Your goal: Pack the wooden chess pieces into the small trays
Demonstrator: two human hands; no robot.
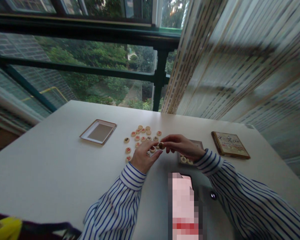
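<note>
Several round wooden chess pieces (pixel 142 133) with red and black characters lie scattered on the white table (pixel 52 166). My left hand (pixel 143 156) rests among them, fingers curled over a few pieces. My right hand (pixel 182 146) reaches left and pinches one round piece (pixel 161 145) between thumb and fingertips, right beside my left fingertips. Under my right wrist sits a small open box (pixel 187 160) with more pieces inside, partly hidden by the hand. Both arms wear blue-striped white sleeves.
A shallow box lid (pixel 98 131) lies at the left of the pieces. A flat wooden box with a printed top (pixel 230 144) sits at the right. A phone (pixel 183 200) lies near the front edge. Window railing and a striped curtain (pixel 235 60) stand behind the table.
</note>
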